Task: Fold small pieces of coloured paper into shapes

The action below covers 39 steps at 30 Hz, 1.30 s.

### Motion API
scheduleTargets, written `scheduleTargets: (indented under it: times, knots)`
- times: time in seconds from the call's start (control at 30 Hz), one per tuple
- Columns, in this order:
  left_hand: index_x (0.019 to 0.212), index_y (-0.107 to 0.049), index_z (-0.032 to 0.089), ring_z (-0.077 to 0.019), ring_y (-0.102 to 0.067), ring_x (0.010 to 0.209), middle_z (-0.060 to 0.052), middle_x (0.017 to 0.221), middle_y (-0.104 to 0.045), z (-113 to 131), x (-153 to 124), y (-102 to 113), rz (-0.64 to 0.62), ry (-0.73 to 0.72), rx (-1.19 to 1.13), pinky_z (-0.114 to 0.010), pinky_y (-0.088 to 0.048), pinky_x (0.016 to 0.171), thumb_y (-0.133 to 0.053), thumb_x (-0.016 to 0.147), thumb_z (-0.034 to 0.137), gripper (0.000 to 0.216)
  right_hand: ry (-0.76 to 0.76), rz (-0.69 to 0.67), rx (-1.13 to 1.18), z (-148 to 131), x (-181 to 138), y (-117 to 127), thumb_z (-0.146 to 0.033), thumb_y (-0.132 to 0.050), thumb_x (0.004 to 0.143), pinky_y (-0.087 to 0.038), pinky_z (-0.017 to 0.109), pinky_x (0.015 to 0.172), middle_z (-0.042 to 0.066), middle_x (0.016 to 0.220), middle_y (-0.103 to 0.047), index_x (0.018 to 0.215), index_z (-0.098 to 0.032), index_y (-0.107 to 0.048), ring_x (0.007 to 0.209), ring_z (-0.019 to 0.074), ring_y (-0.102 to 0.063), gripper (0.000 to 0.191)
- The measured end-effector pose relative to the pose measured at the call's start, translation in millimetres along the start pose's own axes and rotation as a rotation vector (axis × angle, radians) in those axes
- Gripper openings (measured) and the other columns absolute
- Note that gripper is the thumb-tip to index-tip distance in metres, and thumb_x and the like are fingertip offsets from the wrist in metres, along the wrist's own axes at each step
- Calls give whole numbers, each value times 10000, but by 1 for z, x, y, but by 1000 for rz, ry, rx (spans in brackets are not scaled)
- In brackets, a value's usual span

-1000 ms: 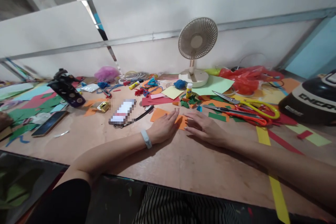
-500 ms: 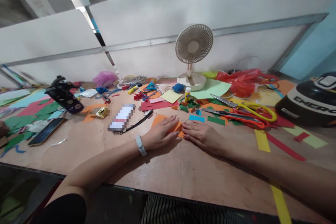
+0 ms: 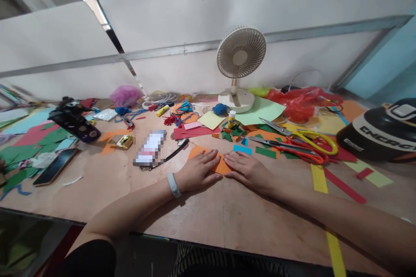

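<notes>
Left hand and right hand are lying palm-down, fingers extended, pinching nothing visible, on orange paper toward the bench's front edge. Both are apparently pressing; shifting the paper would call for lighter contact.

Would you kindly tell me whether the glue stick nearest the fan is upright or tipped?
Upright: the glue stick stands on end, white end uppermost, before the fan.

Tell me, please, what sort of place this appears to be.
Probably a craft area, perhaps in a workshop or classroom: orange paper, an upright glue stick and yellow-handled scissors are all on one table.
</notes>
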<state>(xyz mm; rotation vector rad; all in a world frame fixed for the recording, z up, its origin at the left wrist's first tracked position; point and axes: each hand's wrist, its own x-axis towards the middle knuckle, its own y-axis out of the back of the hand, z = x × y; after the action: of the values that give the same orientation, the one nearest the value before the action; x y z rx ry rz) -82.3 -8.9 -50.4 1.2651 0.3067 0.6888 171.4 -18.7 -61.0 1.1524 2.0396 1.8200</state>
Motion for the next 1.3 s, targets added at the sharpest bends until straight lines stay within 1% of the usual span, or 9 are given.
scheduleTargets:
  times: [0.13,0.27,0.43,0.57,0.7,0.8,0.97,1.1,1.3]
  knots:
    - [1437,-482,134,-278,-354,1465,-180,1537,-411,1,-1,0,0,-9,22,-487,-303,1215,-428,1004,520,583,-9,-26,-52,-4,2,1,-545,-577,931,-443,560,1100,211,1397,-573,1373,-99,-588,1303,348,-556,628]
    - [1433,-485,113,-288,-386,1447,-186,1523,-435,3,-2,3,6,-17,48,-479,-328,1203,-430,1003,501,581,5,10,-52,-8,2,1,-518,-565,946,-483,548,1063,220,1331,-625,1300,-84,-648,1266,353,-587,567]
    - [1458,-460,140,-266,-381,1453,-157,1534,-434,6,-4,5,-20,-8,77,-460,-306,1214,-396,1015,509,580,48,26,-84,-14,1,3,-435,-531,984,-519,520,1034,178,1306,-654,1275,-118,-671,1220,331,-627,453]
    - [1465,-459,161,-319,-335,1471,-176,1573,-358,3,-5,3,-20,48,119,-537,-290,1200,-414,993,568,625,39,73,-99,-13,1,-1,-363,-523,998,-540,511,1009,170,1267,-682,1240,-106,-687,1176,314,-658,390]
    - [1440,-495,136,-360,-385,1437,-201,1549,-386,0,-6,1,15,95,155,-559,-350,1159,-434,972,605,665,28,135,-148,-4,2,-7,-279,-521,1002,-555,482,987,133,1237,-706,1183,-149,-719,1134,276,-685,298]
    - [1405,-529,125,-357,-453,1392,-206,1514,-437,0,-6,1,66,117,184,-547,-394,1134,-441,975,587,637,34,148,-137,2,4,-7,-278,-539,993,-567,460,976,140,1240,-704,1197,-137,-710,1138,272,-684,301]
    - [1340,-567,105,-323,-546,1316,-199,1435,-539,-1,-3,1,130,114,233,-474,-460,1096,-496,976,491,535,41,64,-64,4,9,-1,-460,-625,931,-538,478,1032,180,1337,-633,1320,-112,-629,1235,299,-621,522]
    - [1318,-567,117,-309,-579,1280,-197,1407,-566,-2,-1,-2,174,108,247,-446,-486,1066,-495,983,466,489,71,87,-119,3,9,-5,-377,-553,986,-559,476,1007,145,1283,-677,1258,-124,-669,1205,290,-643,389]
    - [1305,-574,109,-325,-569,1287,-216,1397,-566,-3,-1,-7,191,85,267,-465,-480,1058,-452,990,530,540,141,171,-197,1,8,-9,-302,-485,1018,-610,459,920,127,1177,-736,1140,-122,-721,1095,279,-705,320]
